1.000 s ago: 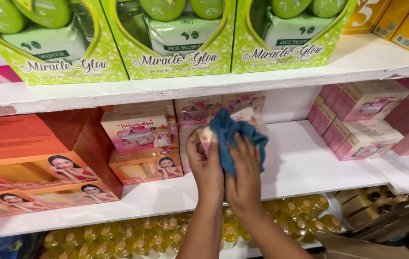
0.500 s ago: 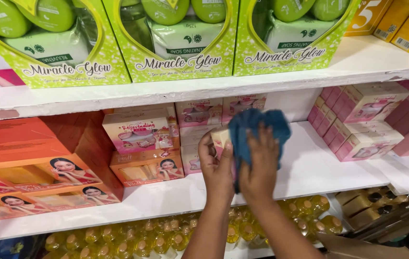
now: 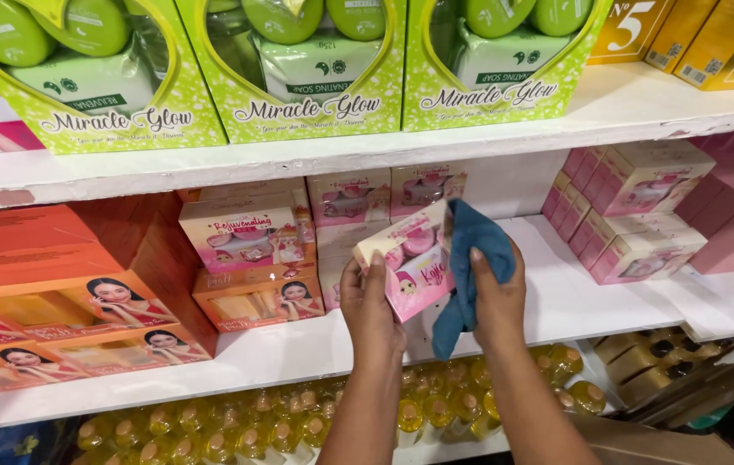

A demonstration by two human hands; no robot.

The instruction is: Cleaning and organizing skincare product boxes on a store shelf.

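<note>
Left hand grips one pink and cream box by its left edge, thumb on the front face, fingers behind; box is tilted, held in the air in front of the middle shelf. Right hand is closed on one blue cloth, pressing it against the box's right edge; cloth tail hangs down below the hand.

Counts: top shelf carries three green window boxes side by side, plus yellow boxes at far right, at least three, cut by the frame edge. Middle shelf, behind the hands: pink boxes stacked against the back, about four faces visible, the rest hidden by the held box. Left of them one pink and white box sits on top of one orange box. Far left, a stack of large orange boxes, three printed fronts visible. Right side, a pile of small pink boxes, count cannot be told. Lower shelf: many yellow bottles packed close, too many to count.
</note>
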